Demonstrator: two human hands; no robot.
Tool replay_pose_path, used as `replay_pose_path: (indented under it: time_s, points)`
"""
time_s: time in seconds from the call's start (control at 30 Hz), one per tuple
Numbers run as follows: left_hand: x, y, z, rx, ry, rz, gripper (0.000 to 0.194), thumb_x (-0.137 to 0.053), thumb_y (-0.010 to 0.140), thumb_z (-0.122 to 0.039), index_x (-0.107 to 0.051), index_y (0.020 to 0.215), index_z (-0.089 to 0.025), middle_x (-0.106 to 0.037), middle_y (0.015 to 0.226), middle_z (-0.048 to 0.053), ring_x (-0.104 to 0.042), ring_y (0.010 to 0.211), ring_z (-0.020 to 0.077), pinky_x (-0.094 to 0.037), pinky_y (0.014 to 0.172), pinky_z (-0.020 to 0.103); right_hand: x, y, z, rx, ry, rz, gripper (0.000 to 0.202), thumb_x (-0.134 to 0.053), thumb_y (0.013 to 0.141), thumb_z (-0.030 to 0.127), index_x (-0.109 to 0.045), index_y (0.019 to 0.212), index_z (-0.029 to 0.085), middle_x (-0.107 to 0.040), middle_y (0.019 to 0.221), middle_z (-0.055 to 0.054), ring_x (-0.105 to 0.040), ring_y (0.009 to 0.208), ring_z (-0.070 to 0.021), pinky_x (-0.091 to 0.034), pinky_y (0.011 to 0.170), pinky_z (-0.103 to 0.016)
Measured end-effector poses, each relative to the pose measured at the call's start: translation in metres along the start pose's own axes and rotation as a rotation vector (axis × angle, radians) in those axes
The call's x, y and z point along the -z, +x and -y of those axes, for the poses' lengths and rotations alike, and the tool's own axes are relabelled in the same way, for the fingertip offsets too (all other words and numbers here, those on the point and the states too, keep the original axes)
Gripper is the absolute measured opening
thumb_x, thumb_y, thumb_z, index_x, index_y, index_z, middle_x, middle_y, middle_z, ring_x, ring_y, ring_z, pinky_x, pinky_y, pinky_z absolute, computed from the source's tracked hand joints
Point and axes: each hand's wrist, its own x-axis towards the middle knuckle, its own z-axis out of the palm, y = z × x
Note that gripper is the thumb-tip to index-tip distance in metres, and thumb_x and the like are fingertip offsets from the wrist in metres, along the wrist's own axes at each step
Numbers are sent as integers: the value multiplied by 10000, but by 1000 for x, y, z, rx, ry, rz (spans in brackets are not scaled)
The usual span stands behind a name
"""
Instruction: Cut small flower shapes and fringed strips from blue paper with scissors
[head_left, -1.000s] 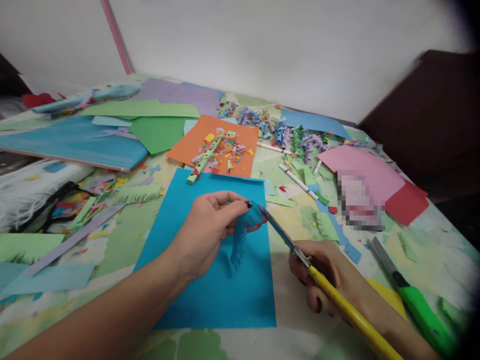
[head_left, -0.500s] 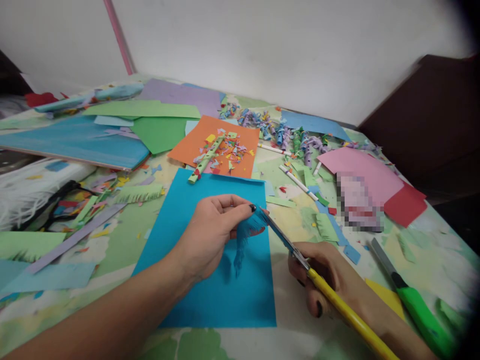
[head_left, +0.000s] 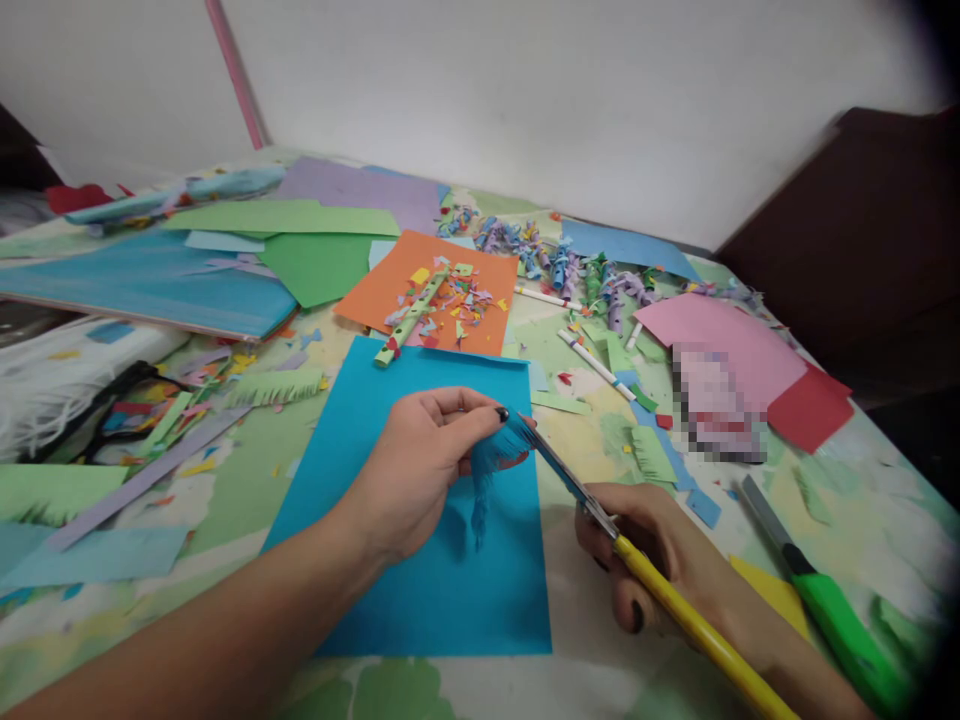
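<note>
My left hand (head_left: pixel 427 465) pinches a fringed blue paper strip (head_left: pixel 489 468) between thumb and fingers, its cut end dangling down. Below it lies a flat blue sheet (head_left: pixel 420 600). In my right hand (head_left: pixel 660 560) are yellow-handled scissors (head_left: pixel 592 505), whose blade tips meet the strip's edge just right of my left fingertips. The blades look nearly closed. Part of the strip is hidden behind my left fingers.
Beyond the blue sheet, an orange sheet (head_left: pixel 480 270) holds paper scraps and a green paper roll (head_left: pixel 412 318). Curled paper pieces (head_left: pixel 559 258) lie farther back. A green-handled cutter (head_left: pixel 844 620) is at right, pink paper (head_left: pixel 724 340) behind it.
The fringed strip's dangling end has shifted slightly, and the scissor blades have moved a little at its edge. Both hands are almost where they were.
</note>
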Motion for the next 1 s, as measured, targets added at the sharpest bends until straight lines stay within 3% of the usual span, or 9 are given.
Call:
replay_pose_path:
  time_s: [0.2,0.53,0.77,1.0]
  points:
    - [0,0,0,7,-26,-3,98,-666,721,-198,-594,697,-137,-702,751,74,-681,801,237,-529,753,377,1,2,2,22,-48,-1,536,-675,619,630,-340,632,211,-278,566,66,-231,500,-90,-158,414,-223]
    - [-1,0,-1,15,-4,17,87,-661,720,-192,-602,683,-140,-695,717,71,-681,764,225,-501,602,278,4,1,1,63,-104,23,465,-669,672,534,-336,641,212,-300,570,64,-191,531,-106,-167,440,-240]
    - [0,1,-1,14,-9,19,91,-666,718,-200,-600,692,-143,-691,709,62,-680,746,218,-506,641,301,1,0,3,53,-101,6,443,-675,664,502,-344,645,208,-283,572,67,-209,517,-95,-163,435,-232]
    - [0,2,1,1,23,-2,102,-681,708,-226,-613,690,-152,-662,680,41,-639,632,166,-469,588,274,-1,0,3,28,-46,-16,528,-675,614,630,-351,645,213,-298,608,55,-275,488,-90,-184,409,-222]
